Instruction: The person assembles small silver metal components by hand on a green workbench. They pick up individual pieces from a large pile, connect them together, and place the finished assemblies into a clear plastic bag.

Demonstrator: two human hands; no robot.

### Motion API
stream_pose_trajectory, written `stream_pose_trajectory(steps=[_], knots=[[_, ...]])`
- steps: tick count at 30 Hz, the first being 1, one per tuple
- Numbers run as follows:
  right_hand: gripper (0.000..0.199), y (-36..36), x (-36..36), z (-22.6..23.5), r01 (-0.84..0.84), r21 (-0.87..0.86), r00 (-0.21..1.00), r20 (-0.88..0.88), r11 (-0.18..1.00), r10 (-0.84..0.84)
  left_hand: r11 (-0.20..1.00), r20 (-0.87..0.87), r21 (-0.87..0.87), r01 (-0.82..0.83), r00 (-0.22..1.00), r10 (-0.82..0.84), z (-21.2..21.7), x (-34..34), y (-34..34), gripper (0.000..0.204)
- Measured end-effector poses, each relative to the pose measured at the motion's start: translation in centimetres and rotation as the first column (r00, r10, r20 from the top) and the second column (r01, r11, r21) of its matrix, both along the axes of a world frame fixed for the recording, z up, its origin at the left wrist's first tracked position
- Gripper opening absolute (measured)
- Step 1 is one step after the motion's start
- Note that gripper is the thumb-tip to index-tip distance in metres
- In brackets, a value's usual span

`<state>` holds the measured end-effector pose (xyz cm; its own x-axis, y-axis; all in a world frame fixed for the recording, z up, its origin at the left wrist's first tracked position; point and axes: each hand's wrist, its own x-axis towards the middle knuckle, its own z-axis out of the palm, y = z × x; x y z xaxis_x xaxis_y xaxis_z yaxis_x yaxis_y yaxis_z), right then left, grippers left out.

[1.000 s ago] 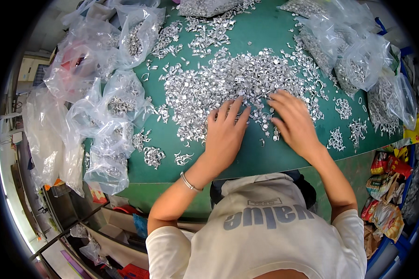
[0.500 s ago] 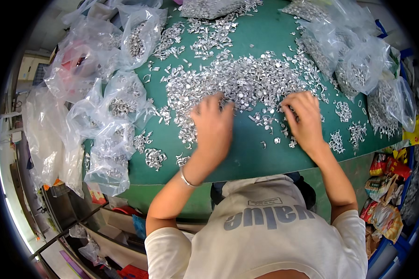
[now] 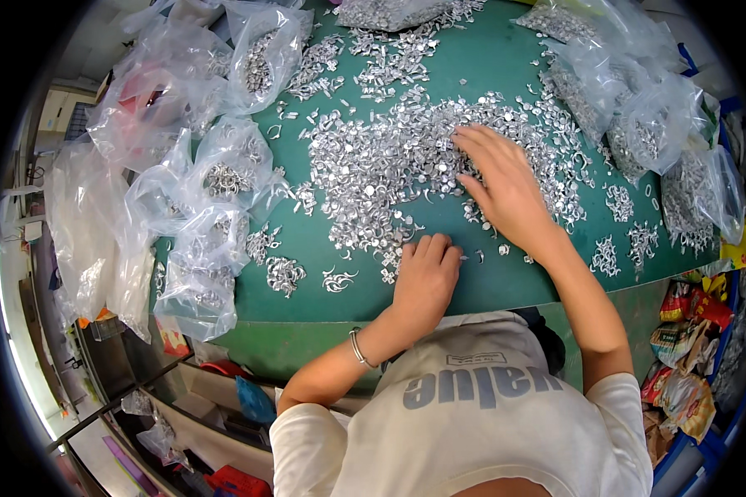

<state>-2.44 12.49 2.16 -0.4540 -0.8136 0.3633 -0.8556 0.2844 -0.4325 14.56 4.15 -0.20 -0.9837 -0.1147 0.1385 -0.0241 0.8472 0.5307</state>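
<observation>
A broad pile of small silvery metal pieces [image 3: 381, 166] spreads over the green table top [image 3: 514, 282]. Some look like curved hooks, others like discs or short bars; many are too small to tell apart. My left hand [image 3: 427, 277] rests at the pile's near edge with its fingers curled down, and what they hold, if anything, is hidden. Over the right part of the pile, my right hand [image 3: 506, 186] reaches in with its fingers stretched out and thumb apart. Left of my left hand lies a little group of curved pieces [image 3: 337, 282].
Clear plastic bags of metal pieces [image 3: 197, 290] line the left side, with a small heap [image 3: 285, 276] beside them. More filled bags [image 3: 688, 195] stand at the right, near separate small heaps [image 3: 605, 257]. Another bag [image 3: 389, 12] lies at the far edge.
My left hand has come back toward me and right, out of the pile, its fingers now curled. My right hand has moved left and farther into the pile, fingers extended.
</observation>
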Motion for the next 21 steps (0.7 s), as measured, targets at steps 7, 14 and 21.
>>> stream_pose_trajectory(steps=[7, 14, 21], knots=[[0.048, 0.9, 2.7, -0.8, -0.181, 0.208, 0.983, 0.029, 0.961, 0.179, 0.988, -0.118, 0.053, -0.145, 0.982, 0.150, 2.1, -2.9, -4.8, 0.027], [0.028, 4.1, 2.3, 0.3, -0.231, 0.093, 0.952, 0.226, 0.968, 0.206, 0.965, -0.218, -0.255, -0.069, 0.976, 0.012, -0.2, -5.5, -6.5, 0.028], [0.014, 1.5, -0.2, 0.5, 0.112, -0.026, 0.982, 0.155, 0.993, -0.107, 0.953, -0.271, -0.131, -0.275, 0.934, 0.232, 0.3, -7.0, -6.7, 0.018]])
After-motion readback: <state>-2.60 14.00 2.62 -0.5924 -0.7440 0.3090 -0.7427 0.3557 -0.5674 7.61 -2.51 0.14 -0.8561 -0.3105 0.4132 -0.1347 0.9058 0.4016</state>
